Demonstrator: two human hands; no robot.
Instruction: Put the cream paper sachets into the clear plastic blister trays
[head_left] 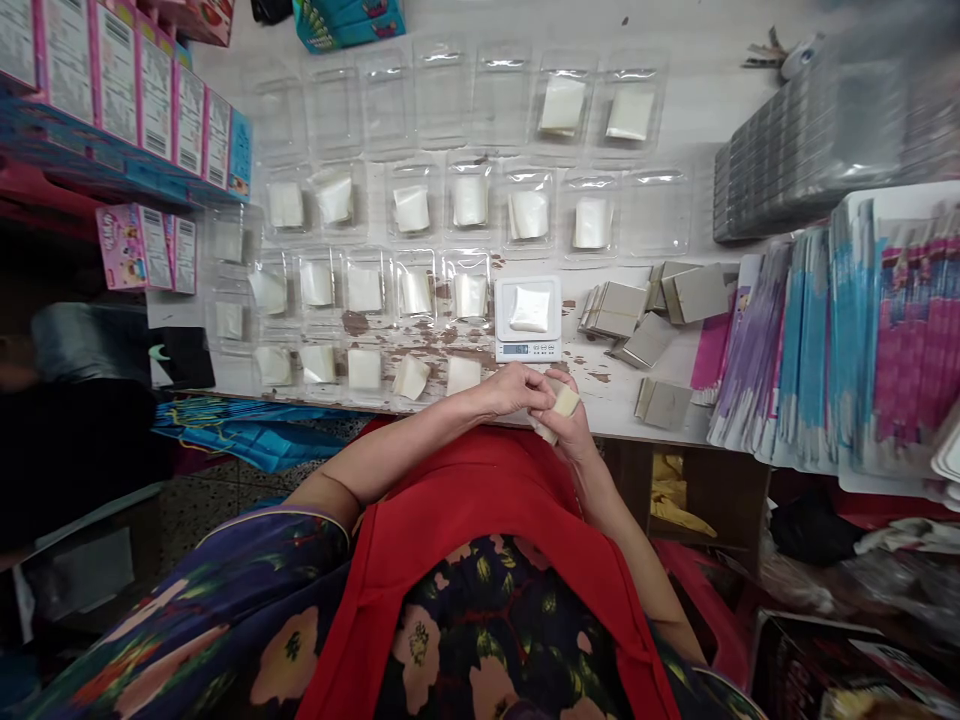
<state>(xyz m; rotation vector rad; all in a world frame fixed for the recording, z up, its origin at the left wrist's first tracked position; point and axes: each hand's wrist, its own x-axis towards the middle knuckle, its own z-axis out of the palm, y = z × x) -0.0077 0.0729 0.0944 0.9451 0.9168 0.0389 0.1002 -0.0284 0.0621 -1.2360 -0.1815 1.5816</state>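
Above the table's front edge, my right hand (574,430) is wrapped round a small stack of cream-white sheets (566,401). My left hand (515,390) has its fingers pinched together at the stack's near-left side; how much it grips is partly hidden. Just beyond both hands lies a white digital scale (505,335) with a lit display. On its plate rests a white square packet (530,310). Left of the scale, clear plastic trays (471,262) stand in rows, many with a cream-white stack (364,369) inside.
Grey square card bundles (616,309) lie right of the scale. Beyond them are upright purple, blue and pink packets (810,320) and nested clear trays (810,150). Pink boxes (157,95) stand at far left. Blue bags (255,430) hang below the table edge.
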